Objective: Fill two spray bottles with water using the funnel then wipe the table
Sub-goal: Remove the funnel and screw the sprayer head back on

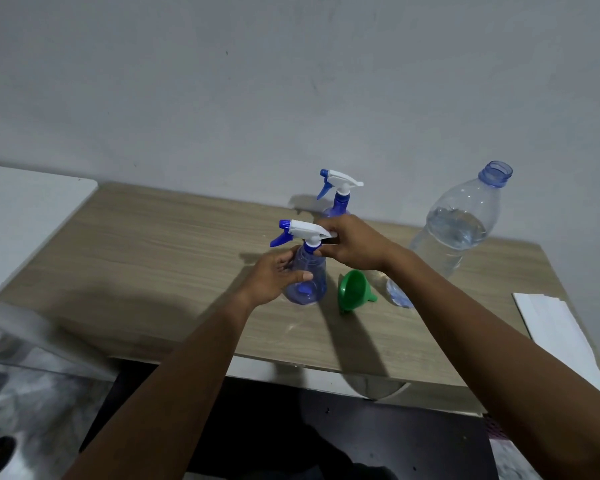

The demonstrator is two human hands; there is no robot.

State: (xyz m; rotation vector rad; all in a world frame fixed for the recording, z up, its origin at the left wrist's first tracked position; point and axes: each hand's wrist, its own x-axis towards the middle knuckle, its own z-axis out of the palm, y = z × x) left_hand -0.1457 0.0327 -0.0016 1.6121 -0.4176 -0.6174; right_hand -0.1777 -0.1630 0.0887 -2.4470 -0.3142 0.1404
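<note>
1 camera, worn on the person's head, looks forward and down across the wooden table point(146, 258) to the grey wall point(291, 81). Both forearms enter from the bottom edge. The left hand point(274, 275) and right hand point(354, 244) sit near, mid-frame, holding the spray bottle point(317, 268). The wide lens seems to bend the table's edges.

You face a plain grey-white wall point(291, 81), matt, with a few small dark specks and faint scuffs. Against it stands a table point(153, 258) with a pale wood-grain top. On your left, a white surface point(25, 216) with a rounded corner sits just beside the table. Below it you see a grey marbled floor point(49, 403). The space under the table is dark. Soft light throws blurred shadows across the tabletop.
</note>
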